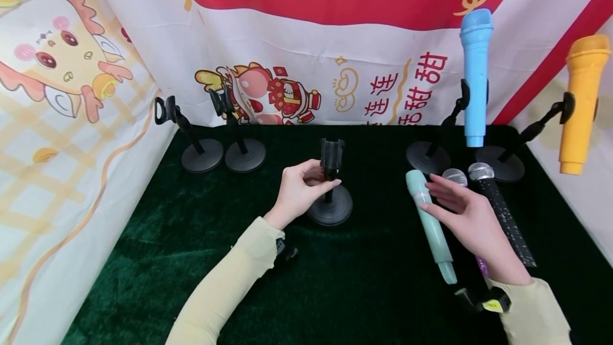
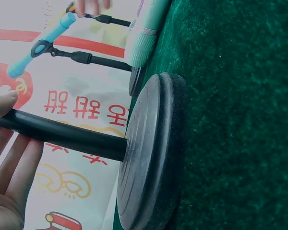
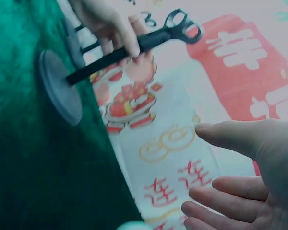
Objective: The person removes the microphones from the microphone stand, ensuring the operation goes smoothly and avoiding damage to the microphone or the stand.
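Note:
My left hand [image 1: 299, 190] grips a black tabletop microphone stand [image 1: 331, 206] by its stem, thumb on one side and fingers on the other. The stand is upright, its round base at the green cloth and its clip holding nothing. In the left wrist view the stem [image 2: 72, 136] passes between thumb and fingers. My right hand [image 1: 476, 222] hovers over a mint-green microphone [image 1: 435, 230] lying on the cloth, thumb and fingers apart. The right wrist view has this hand [image 3: 245, 191] with extended fingers and nothing in them.
Two black stands with bare clips [image 1: 202, 154] [image 1: 245, 154] are at the back left. At the back right, stands hold a blue microphone [image 1: 475, 79] and an orange microphone [image 1: 584, 103]. A black speckled microphone [image 1: 503, 212] and a silver-headed microphone [image 1: 455, 176] lie by my right hand.

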`<action>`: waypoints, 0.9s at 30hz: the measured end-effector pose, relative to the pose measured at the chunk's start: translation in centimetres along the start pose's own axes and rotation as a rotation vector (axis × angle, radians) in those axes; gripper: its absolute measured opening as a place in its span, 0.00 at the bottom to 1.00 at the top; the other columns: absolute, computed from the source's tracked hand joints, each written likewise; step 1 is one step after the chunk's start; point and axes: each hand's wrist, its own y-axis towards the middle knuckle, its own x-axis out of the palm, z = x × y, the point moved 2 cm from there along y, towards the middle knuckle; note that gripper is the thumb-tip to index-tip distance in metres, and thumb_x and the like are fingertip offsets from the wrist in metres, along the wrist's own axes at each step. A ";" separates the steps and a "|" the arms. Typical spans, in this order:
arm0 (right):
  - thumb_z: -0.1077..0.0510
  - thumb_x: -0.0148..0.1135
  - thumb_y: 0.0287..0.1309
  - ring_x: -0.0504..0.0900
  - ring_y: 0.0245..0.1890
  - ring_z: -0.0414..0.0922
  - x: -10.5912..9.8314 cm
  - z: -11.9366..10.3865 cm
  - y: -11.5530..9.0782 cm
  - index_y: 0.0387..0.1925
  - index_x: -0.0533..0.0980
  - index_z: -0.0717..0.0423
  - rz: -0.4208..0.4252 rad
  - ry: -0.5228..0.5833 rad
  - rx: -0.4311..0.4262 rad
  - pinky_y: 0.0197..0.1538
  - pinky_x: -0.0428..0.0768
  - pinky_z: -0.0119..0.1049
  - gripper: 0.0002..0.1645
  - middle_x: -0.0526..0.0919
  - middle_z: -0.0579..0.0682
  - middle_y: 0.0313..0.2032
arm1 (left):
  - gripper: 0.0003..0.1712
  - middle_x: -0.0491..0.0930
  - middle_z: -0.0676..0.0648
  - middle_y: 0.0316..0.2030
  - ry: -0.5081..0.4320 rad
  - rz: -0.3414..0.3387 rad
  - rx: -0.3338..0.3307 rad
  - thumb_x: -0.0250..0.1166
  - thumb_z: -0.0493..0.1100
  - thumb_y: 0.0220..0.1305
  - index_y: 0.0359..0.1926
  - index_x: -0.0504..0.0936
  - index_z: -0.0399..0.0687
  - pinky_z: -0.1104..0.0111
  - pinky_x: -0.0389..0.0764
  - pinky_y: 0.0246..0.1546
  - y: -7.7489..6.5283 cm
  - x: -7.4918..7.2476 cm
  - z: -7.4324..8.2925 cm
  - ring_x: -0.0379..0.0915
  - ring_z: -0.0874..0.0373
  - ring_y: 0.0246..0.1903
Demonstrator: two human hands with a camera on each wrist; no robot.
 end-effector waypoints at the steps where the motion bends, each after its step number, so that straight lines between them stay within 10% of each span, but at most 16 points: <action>1: 0.46 0.70 0.65 0.80 0.58 0.54 0.1 -0.4 0.3 0.72 0.69 0.51 0.005 0.013 -0.007 0.52 0.75 0.18 0.39 0.80 0.56 0.60 | 0.13 0.88 0.54 0.40 0.000 0.000 0.001 0.76 0.44 0.62 0.47 0.86 0.51 0.64 0.87 0.38 0.0 0.0 0.0 0.86 0.59 0.38; 10: 0.44 0.72 0.62 0.80 0.59 0.46 1.2 -1.8 3.8 0.70 0.72 0.51 0.099 0.150 -0.002 0.55 0.76 0.22 0.39 0.80 0.49 0.61 | 0.13 0.88 0.55 0.40 -0.008 -0.002 0.013 0.76 0.46 0.62 0.46 0.86 0.50 0.64 0.88 0.38 -0.1 0.0 -0.1 0.86 0.58 0.37; 27: 0.37 0.73 0.56 0.73 0.66 0.47 -0.3 3.7 8.9 0.75 0.64 0.46 0.238 0.303 0.263 0.60 0.75 0.27 0.50 0.71 0.52 0.70 | 0.15 0.87 0.54 0.40 -0.016 -0.018 0.018 0.76 0.44 0.62 0.48 0.85 0.50 0.63 0.88 0.38 0.0 0.0 0.0 0.86 0.58 0.37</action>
